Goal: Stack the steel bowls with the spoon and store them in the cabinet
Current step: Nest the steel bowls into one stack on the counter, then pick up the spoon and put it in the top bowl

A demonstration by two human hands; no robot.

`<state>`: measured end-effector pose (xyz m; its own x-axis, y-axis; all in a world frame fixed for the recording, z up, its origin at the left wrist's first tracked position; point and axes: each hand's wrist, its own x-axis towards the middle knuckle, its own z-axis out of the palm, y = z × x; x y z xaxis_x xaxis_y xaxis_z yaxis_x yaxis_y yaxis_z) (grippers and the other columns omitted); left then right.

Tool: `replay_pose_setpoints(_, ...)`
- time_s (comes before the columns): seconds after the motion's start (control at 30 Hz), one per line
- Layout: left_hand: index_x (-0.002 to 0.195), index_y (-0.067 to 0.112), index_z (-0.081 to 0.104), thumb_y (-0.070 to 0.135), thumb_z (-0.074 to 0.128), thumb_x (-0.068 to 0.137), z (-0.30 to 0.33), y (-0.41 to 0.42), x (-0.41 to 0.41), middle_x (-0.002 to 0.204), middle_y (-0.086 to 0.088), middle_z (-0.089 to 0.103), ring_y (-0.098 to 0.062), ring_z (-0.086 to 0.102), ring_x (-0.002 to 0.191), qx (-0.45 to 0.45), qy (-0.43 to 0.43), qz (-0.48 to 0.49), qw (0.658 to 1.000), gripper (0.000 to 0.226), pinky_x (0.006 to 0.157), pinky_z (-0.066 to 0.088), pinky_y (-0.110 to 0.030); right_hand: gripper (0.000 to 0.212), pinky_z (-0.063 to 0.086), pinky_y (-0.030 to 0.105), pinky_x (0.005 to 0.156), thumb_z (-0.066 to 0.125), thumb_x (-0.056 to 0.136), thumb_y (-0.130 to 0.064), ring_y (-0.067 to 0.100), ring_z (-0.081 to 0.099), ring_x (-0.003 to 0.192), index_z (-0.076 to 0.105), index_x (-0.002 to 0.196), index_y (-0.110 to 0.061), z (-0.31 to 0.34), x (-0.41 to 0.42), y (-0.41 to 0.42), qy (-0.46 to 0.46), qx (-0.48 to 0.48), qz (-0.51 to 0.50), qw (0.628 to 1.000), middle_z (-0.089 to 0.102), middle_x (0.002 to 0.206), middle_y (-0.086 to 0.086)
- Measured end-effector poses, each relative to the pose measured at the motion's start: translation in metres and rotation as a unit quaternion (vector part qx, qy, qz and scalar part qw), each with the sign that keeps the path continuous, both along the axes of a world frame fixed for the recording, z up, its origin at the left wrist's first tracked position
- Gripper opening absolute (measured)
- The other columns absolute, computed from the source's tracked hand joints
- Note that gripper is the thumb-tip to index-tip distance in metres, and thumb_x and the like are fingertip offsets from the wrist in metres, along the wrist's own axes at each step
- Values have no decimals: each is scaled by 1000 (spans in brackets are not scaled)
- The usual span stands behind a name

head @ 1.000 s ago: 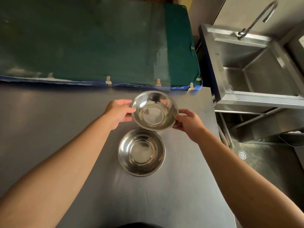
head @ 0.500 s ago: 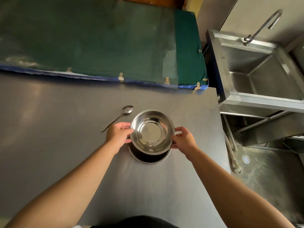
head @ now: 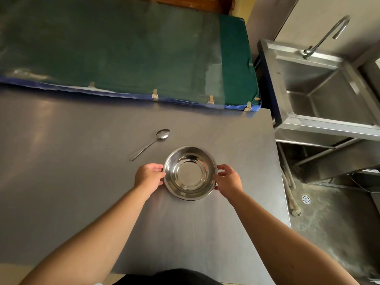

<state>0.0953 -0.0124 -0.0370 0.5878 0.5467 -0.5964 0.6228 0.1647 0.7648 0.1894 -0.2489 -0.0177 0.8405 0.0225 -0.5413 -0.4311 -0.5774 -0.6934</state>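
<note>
Two steel bowls sit nested as one stack (head: 190, 173) on the grey steel table (head: 82, 182); only a thin edge of the lower bowl shows under the upper one. My left hand (head: 149, 176) grips the stack's left rim and my right hand (head: 227, 178) grips its right rim. A steel spoon (head: 151, 143) lies on the table up and to the left of the stack, bowl end toward the far side, touching nothing.
A green padded mat with blue edging (head: 127, 54) lies along the table's far side. To the right stands a steel sink (head: 329, 95) with a curved tap (head: 327, 36). The table's right edge drops to a wet floor with a drain (head: 306, 199).
The upper bowl came toward me and down from the air into the lower bowl. Both hands stayed on its rim. The spoon came into view as the hands moved.
</note>
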Motion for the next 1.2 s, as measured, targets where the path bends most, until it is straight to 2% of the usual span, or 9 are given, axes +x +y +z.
replay_pose_setpoints(0.1,116,7,68,-6,65,85,-1,3,-1,110,-10,69,-25,69,96,-19,-7,-14,1000,34,73,59,-33,35,63,51,77,63,86,-6,23,70,67,65,119,-17,-1,-2,2,7,3,-5,1000,69,90,3)
replay_pose_setpoints(0.2,122,8,66,-4,67,85,0,11,-2,107,-8,69,-23,69,90,-20,-7,-44,999,38,77,59,-34,47,63,49,78,65,85,-3,25,72,75,59,129,-18,-3,-6,3,22,6,-5,1000,68,98,5)
replay_pose_setpoints(0.33,116,14,69,10,68,86,1,33,-1,101,1,72,-19,66,80,74,3,-108,991,31,77,58,-35,56,65,39,66,63,85,3,26,69,80,55,136,-17,-3,-11,7,49,36,-31,998,65,107,14)
replay_pose_setpoints(0.4,113,18,69,14,68,86,1,47,1,104,3,71,-18,66,79,155,18,-143,977,27,73,53,-30,56,64,34,60,64,85,5,23,69,77,55,135,-18,-2,-14,7,57,41,-46,996,65,107,14)
replay_pose_setpoints(0.5,117,19,67,17,68,87,-5,70,8,114,-1,67,-22,63,103,254,37,-180,950,30,89,51,-37,53,61,30,54,66,84,5,23,71,76,55,132,-17,-1,-17,11,66,53,-68,994,67,102,13)
replay_pose_setpoints(0.67,127,17,62,25,65,90,-14,95,32,122,-5,61,-28,50,119,350,60,-246,902,37,94,48,-41,48,65,44,69,69,87,2,31,73,87,55,130,-15,-8,-26,17,89,84,-107,987,67,105,15)
replay_pose_setpoints(0.8,132,21,58,33,61,93,-17,102,58,127,-5,56,-29,48,122,404,97,-297,860,41,94,47,-43,44,65,40,65,69,85,4,30,75,83,55,123,-14,-14,-36,23,106,107,-144,978,70,100,15)
replay_pose_setpoints(0.93,124,22,63,33,59,94,-21,107,79,124,-6,56,-29,51,119,421,116,-338,834,31,92,47,-42,42,65,46,70,70,85,2,31,76,83,54,121,-14,-20,-43,29,121,124,-169,970,71,101,17)
replay_pose_setpoints(1.2,100,13,68,20,59,94,-26,113,92,114,-13,63,-33,60,104,373,109,-336,858,12,84,47,-36,41,65,39,62,70,84,-7,28,77,81,53,120,-16,-20,-43,33,129,122,-185,966,73,97,15)
